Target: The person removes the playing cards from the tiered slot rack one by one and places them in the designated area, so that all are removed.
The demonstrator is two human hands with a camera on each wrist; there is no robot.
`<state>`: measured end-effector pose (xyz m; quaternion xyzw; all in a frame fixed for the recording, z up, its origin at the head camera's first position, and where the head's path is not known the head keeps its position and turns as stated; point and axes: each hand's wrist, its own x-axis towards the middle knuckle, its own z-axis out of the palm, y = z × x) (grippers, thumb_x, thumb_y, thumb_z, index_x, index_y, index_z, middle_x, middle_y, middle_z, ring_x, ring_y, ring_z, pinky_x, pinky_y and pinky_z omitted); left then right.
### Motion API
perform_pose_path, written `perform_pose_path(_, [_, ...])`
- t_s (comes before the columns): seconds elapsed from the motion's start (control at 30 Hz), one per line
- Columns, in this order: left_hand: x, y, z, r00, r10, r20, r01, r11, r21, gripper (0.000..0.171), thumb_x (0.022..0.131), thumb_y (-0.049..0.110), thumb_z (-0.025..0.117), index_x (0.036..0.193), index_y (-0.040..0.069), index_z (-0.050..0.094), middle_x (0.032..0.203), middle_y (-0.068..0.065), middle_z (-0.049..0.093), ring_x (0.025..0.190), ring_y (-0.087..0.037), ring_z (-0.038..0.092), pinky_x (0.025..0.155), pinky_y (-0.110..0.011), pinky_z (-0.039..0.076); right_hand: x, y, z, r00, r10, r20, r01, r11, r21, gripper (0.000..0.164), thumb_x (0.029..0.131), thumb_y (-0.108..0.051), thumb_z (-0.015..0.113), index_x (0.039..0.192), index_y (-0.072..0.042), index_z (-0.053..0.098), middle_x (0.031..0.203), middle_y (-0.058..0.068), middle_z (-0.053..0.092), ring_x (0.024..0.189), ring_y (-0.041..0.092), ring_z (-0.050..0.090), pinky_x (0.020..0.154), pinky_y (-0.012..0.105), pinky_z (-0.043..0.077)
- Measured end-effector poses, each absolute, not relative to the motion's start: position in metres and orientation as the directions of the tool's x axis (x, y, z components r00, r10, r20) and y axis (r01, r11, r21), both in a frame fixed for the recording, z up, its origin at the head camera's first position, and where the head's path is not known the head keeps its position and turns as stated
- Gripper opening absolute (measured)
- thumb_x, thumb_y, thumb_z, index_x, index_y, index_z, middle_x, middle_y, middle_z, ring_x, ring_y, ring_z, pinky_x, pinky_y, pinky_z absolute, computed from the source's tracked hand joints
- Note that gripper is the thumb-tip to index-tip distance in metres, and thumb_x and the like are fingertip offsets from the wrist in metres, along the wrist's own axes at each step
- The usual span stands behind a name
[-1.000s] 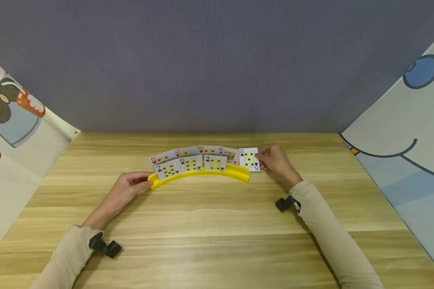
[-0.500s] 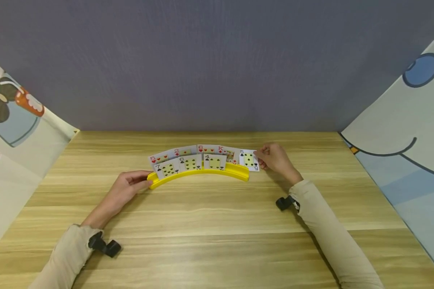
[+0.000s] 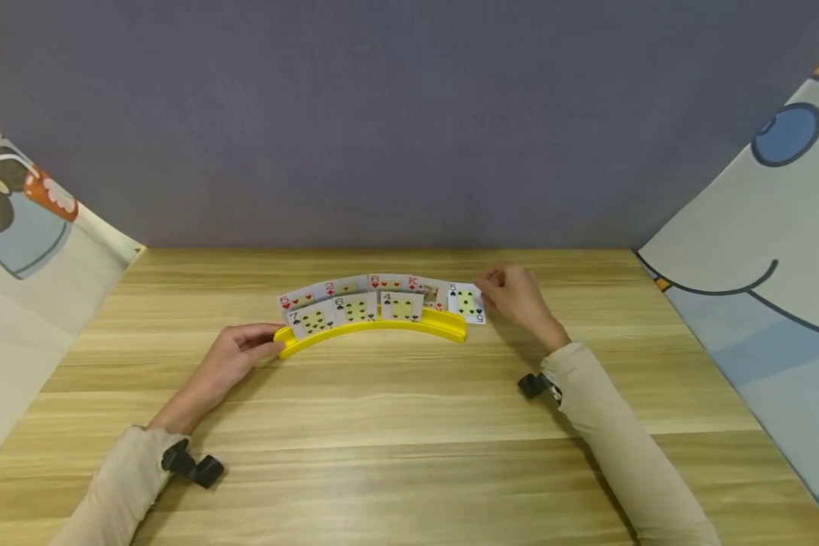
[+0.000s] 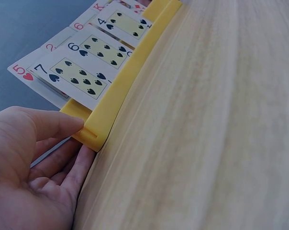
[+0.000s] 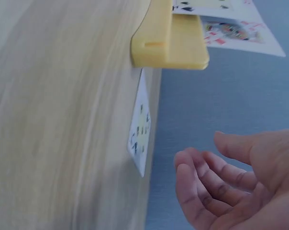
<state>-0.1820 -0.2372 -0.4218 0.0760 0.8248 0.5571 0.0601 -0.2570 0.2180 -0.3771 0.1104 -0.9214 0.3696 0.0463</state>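
Observation:
A curved yellow card holder stands on the table. In its front row are the seven, six and four of spades. Behind them rise the five of hearts, a red two, the six of hearts and a red king. My left hand pinches the holder's left end, thumb on top. The five of spades lies face up on the table by the right end. My right hand hovers beside that card, fingers loosely curled, holding nothing.
The wooden table ends at a grey panel at the back. Cartoon-printed panels flank it at left and right. Each wrist wears a black camera mount.
My right hand has let go of the five of spades and lifted slightly away from it. The card stays by the holder's right end. My left hand keeps its grip.

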Motion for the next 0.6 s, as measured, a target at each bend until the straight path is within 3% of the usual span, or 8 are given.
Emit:
perform_pose_path(0.3, [-0.181, -0.238, -0.42, -0.982, 0.187, -0.014, 0.056, 0.366, 0.929, 0.041, 0.096, 0.019, 0.069, 0.129, -0.004, 0.063, 0.126, -0.024, 0.064, 0.098, -0.006, 0.063, 0.08, -0.019, 0.052, -0.241, 0.203, -0.354, -0.925, -0.155, 0.346, -0.354, 0.681, -0.641, 0.024, 0.099, -0.024, 0.065, 0.099, -0.001, 0.072, 0.085, 0.015, 0.073, 0.073, 0.029, 0.068, 0.064, 0.036, 0.051])
perform_pose_path(0.6, [-0.181, -0.238, -0.42, -0.98, 0.198, -0.015, 0.06, 0.367, 0.928, 0.04, 0.096, 0.018, 0.068, 0.129, -0.003, 0.063, 0.127, -0.023, 0.064, 0.1, -0.006, 0.062, 0.082, -0.019, 0.051, -0.218, 0.186, -0.33, -0.886, -0.143, 0.441, -0.416, 0.663, -0.622, 0.02, 0.098, -0.02, 0.066, 0.099, -0.001, 0.072, 0.088, 0.011, 0.073, 0.076, 0.024, 0.067, 0.071, 0.041, 0.056])
